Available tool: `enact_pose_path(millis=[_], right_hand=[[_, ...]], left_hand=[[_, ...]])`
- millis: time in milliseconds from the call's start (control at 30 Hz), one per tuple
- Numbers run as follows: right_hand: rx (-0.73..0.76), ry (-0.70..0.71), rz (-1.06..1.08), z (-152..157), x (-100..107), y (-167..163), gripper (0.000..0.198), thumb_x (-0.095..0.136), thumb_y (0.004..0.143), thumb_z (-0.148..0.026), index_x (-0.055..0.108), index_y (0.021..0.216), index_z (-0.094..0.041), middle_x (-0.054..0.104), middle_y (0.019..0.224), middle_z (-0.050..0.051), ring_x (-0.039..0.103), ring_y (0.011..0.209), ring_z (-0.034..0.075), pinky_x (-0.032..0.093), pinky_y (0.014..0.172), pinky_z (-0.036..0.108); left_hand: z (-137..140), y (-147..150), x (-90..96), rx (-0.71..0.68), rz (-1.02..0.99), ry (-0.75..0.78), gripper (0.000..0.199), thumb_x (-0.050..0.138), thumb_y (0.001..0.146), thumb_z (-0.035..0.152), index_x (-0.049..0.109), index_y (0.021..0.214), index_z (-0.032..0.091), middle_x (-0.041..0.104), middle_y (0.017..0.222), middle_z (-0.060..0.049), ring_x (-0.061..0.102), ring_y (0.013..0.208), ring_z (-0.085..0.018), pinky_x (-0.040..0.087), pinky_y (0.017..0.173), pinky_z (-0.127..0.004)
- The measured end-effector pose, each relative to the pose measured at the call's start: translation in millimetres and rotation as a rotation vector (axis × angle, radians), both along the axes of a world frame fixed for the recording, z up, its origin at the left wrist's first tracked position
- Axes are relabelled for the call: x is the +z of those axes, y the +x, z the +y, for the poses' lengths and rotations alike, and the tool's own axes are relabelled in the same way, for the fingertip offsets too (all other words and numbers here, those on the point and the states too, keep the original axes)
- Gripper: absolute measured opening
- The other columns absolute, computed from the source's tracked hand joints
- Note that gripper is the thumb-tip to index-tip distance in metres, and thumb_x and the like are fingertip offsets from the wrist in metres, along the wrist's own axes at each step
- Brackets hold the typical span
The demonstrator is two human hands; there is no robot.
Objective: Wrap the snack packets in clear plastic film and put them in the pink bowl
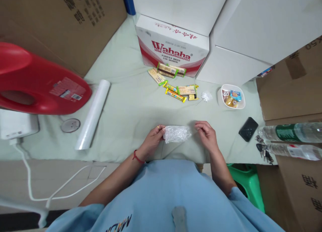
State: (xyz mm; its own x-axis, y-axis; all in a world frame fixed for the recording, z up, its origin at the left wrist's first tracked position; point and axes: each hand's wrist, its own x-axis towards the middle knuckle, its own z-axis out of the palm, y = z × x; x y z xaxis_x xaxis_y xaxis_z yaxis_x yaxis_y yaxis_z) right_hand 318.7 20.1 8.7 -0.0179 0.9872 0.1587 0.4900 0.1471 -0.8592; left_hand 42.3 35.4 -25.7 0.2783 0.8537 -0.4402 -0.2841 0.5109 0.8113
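Crinkled clear plastic [177, 134] sits between the two hands, near the front edge of a pale green cloth [125, 124] with soft creases. The left hand [154, 136] pinches one end; the right hand [206, 135] curls just beside the other — whether its fingertips meet, I cannot tell. Farther back lie wrapped bars [186, 90] against and before a Wahaha carton [173, 40] — brown cardboard [37, 20] flanks both sides, above a tiled floor [65, 171].

L grip [154, 138] holds crinkled clr wrap [177, 134] | R grip [207, 135] just beside, apart | 1 blk phone [248, 129] to R
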Motion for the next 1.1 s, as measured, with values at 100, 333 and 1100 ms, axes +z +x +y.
enact_pose_path(millis=[100, 333, 1100], right_hand=[[0.242, 0.115, -0.133, -2.6, 11.2, -22.9, 0.019, 0.065, 0.101, -0.032, 0.075, 0.118, -0.031, 0.073, 0.124, 0.009, 0.063, 0.117, 0.028, 0.051, 0.103, 0.05], [0.301, 0.113, -0.274, 3.3, -19.1, -60.5, 0.021, 0.056, 0.105, -0.028, 0.076, 0.105, -0.025, 0.074, 0.098, 0.01, 0.059, 0.092, 0.026, 0.05, 0.087, 0.044], [-0.205, -0.59, 0.726, 1.1, -8.0, -37.8, 0.045, 0.089, 0.074, -0.056, 0.061, 0.089, -0.023, 0.057, 0.066, -0.007, 0.036, 0.047, 0.008, 0.025, 0.041, 0.023]], left_hand=[[1.6, 1.9, 2.6, -0.009, -0.006, 0.002, 0.053, 0.083, 0.076, 0.067, 0.066, 0.088, 0.018, 0.06, 0.077, 0.002, 0.051, 0.07, -0.012, 0.042, 0.067, -0.026], [-1.9, 2.5, 9.2, -0.012, -0.031, -0.006, 0.055, 0.08, 0.078, 0.07, 0.061, 0.09, 0.02, 0.062, 0.079, 0.001, 0.055, 0.068, -0.013, 0.046, 0.065, -0.028], [0.9, -5.4, 10.6, -0.062, 0.243, 0.089, 0.056, 0.08, 0.075, 0.073, 0.071, 0.074, 0.017, 0.064, 0.069, -0.001, 0.054, 0.069, -0.015, 0.045, 0.067, -0.029]])
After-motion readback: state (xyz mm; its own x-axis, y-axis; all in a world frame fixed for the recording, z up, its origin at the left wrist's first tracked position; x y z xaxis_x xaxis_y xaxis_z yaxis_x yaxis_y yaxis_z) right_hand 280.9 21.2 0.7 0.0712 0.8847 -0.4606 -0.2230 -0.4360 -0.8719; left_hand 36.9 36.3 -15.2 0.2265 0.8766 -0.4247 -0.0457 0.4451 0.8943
